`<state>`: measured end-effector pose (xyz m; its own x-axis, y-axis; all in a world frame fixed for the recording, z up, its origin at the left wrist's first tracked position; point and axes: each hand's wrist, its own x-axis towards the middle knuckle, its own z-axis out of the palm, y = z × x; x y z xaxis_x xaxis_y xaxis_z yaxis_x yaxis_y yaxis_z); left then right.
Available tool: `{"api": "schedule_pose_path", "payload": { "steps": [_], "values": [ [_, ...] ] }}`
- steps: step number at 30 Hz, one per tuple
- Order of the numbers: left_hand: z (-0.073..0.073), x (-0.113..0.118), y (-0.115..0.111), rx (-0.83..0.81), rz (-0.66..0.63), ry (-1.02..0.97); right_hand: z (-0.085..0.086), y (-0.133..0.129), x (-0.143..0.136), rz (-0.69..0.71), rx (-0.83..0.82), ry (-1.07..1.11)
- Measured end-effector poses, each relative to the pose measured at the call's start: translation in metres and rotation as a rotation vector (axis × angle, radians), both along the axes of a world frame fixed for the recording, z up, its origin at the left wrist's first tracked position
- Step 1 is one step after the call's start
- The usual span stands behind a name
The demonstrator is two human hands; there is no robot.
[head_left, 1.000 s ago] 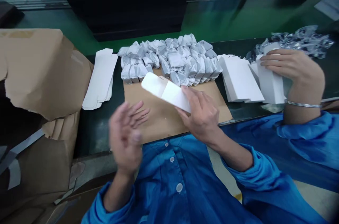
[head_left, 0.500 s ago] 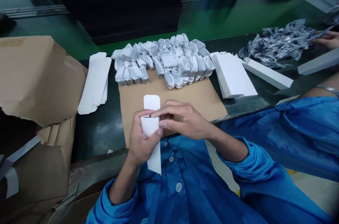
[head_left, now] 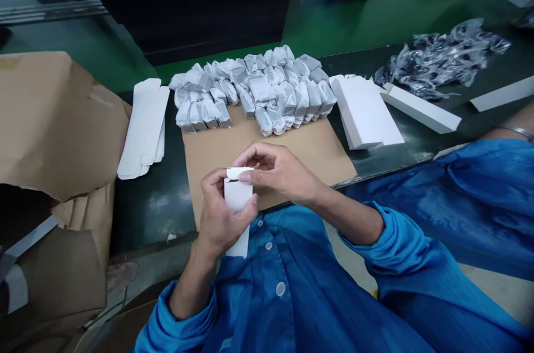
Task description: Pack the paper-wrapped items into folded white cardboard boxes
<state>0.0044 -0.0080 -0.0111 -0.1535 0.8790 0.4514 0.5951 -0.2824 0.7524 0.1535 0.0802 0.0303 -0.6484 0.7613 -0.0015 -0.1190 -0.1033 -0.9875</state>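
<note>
A long white carton is held upright in front of my blue shirt, its top end tilted toward the table. My left hand is closed around it, thumb on the near face. With fingers and thumb, my right hand pinches the end flap of the carton, which is bent over the opening with a narrow dark gap below it. Beneath my hands lies a cardboard sheet. On its far part sit several small items wrapped in white paper.
Flat white cartons lie left, beside a large torn brown box. To the right are stacked white cartons, a single long carton and a heap of plastic-bagged dark items. A co-worker's blue sleeve reaches in.
My right hand has folded the carton's upright end flap down over the opening. The co-worker's hand has left the bagged items and is out of view.
</note>
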Motion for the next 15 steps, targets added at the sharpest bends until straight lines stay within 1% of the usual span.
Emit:
{"api": "schedule_pose_path", "payload": {
  "steps": [2, 3, 5, 7, 9, 13, 15],
  "values": [
    [-0.001, 0.002, -0.001, 0.041, -0.009, -0.054, 0.001, -0.003, 0.0, -0.015, 0.014, -0.027],
    [-0.001, 0.002, -0.001, 0.027, -0.018, -0.053, 0.001, -0.005, 0.0, -0.015, 0.037, -0.041],
    [0.0, -0.001, -0.003, -0.032, -0.031, 0.019, 0.0, -0.008, 0.0, -0.016, 0.13, -0.068],
    [0.002, -0.005, -0.005, -0.066, -0.044, 0.123, -0.003, -0.013, -0.001, -0.031, 0.264, -0.074],
    [0.002, -0.008, -0.007, -0.097, -0.068, 0.174, -0.01, -0.02, -0.003, -0.085, 0.408, -0.068],
    [-0.001, -0.007, -0.012, -0.132, -0.09, 0.14, -0.027, -0.033, -0.008, -0.272, 0.712, -0.064],
    [-0.002, -0.004, -0.014, -0.138, -0.09, 0.108, -0.031, -0.033, -0.009, -0.31, 0.83, -0.074]
  ]
}}
